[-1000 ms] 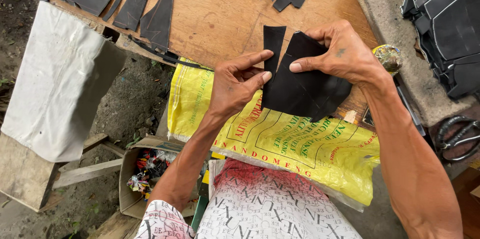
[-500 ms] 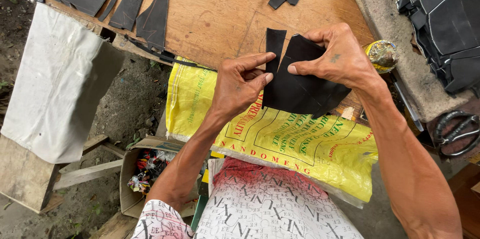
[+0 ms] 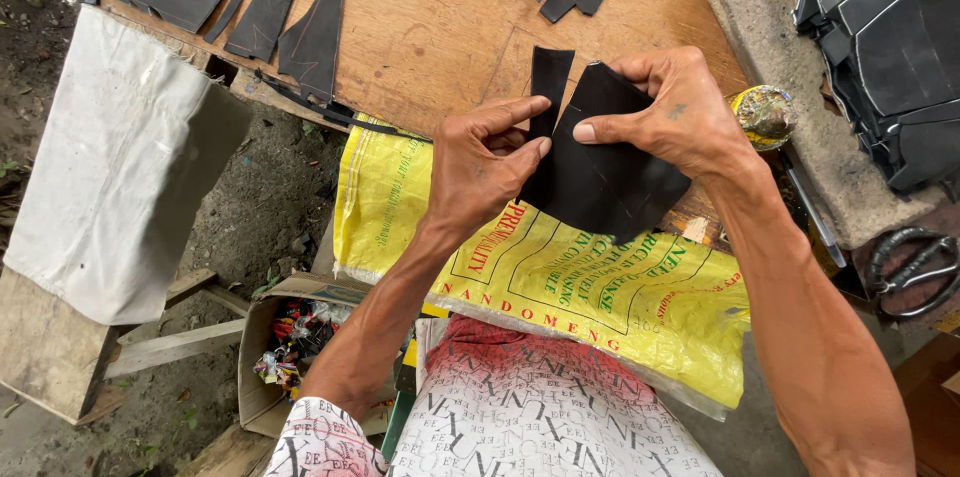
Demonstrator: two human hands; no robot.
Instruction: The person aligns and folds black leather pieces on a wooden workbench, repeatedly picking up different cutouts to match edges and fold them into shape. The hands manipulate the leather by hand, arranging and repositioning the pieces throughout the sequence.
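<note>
Both hands meet over the lap, each pinching the same black rubber piece (image 3: pixel 605 172) from opposite sides. Left hand (image 3: pixel 480 172) grips its left edge, thumb stretched along the top and forefinger curled underneath, so the pinch sits about halfway up that edge. Right hand (image 3: pixel 675 112) comes in from above and to the right, thumb and forefinger closed on the upper corner, the other fingers folded behind the sheet. Neither hand is spread; both are clamped on the rubber. The piece hangs between them, lifted off the surface, its long axis running from the upper left near the fingertips down to the lower right, where its free corner droops toward the yellow woven sack (image 3: pixel 560 287) spread across the knees. A narrow black strip (image 3: pixel 550 87) stands up just behind the left thumb; whether it is part of the same piece or a separate one cannot be told. The hands are about equally close to the rubber, the right one higher. Beyond them lies the plywood board (image 3: pixel 430 27) with more cut black pieces (image 3: pixel 315 32) along its far edge, a pale cloth sack (image 3: pixel 110 157) to the left, stacked black sheets (image 3: pixel 890 27) and metal shears (image 3: pixel 910 272) to the right
</note>
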